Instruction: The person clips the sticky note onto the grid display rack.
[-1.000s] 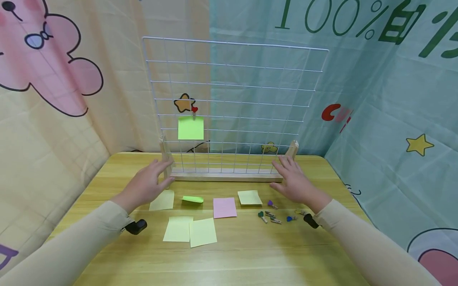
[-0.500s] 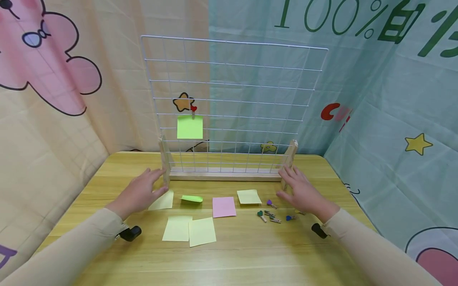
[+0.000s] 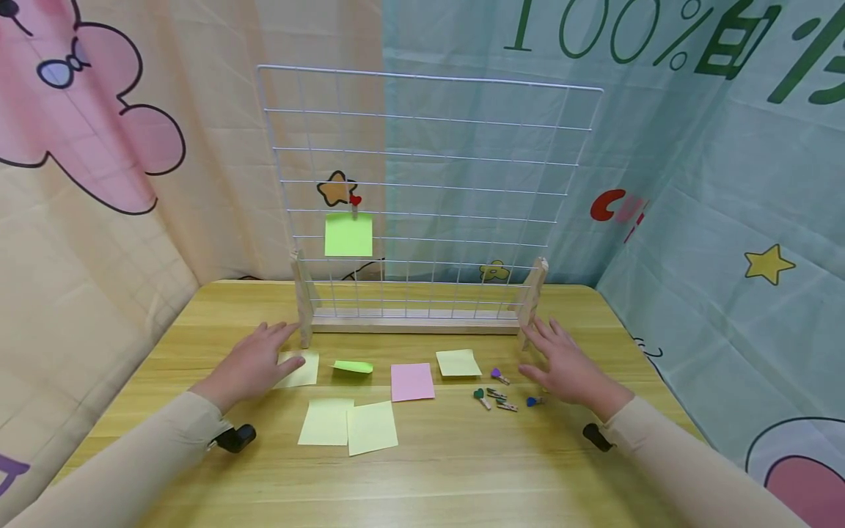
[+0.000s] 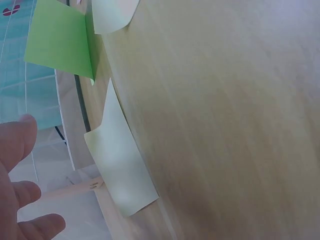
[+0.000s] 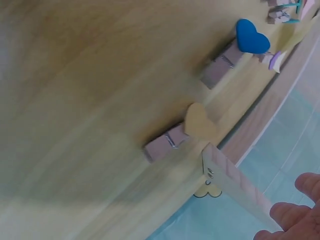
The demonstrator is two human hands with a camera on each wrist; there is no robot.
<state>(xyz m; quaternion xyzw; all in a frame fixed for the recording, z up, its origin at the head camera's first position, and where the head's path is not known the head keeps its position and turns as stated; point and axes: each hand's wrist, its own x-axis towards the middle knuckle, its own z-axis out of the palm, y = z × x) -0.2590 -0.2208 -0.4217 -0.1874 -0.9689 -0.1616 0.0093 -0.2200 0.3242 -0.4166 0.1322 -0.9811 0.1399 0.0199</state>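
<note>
My left hand (image 3: 254,363) has its fingers loosely spread beside the left foot of the wire grid stand (image 3: 416,325), its thumb overlapping a pale yellow sticky note (image 3: 305,372). At the stand's right foot is my right hand (image 3: 571,370), fingers extended and holding nothing. A green sticky note (image 3: 348,236) hangs on the grid from a clothespin with a red heart (image 3: 355,200). To the right hand's left lie several small heart clothespins, among them a blue one (image 5: 252,37). The right wrist view also shows a yellow heart clothespin (image 5: 199,121), mostly hidden by the hand in the head view.
On the wooden table (image 3: 462,477) lie a folded green note (image 3: 353,367), a pink note (image 3: 412,382) and a pale yellow note (image 3: 458,363). Two more pale notes (image 3: 323,423) overlap nearer the front. Printed curtains (image 3: 693,220) surround the table behind and at the sides.
Both hands have drawn back from the stand's ends, moving outward and toward the person. The stand, notes and clothespins stay where they were.
</note>
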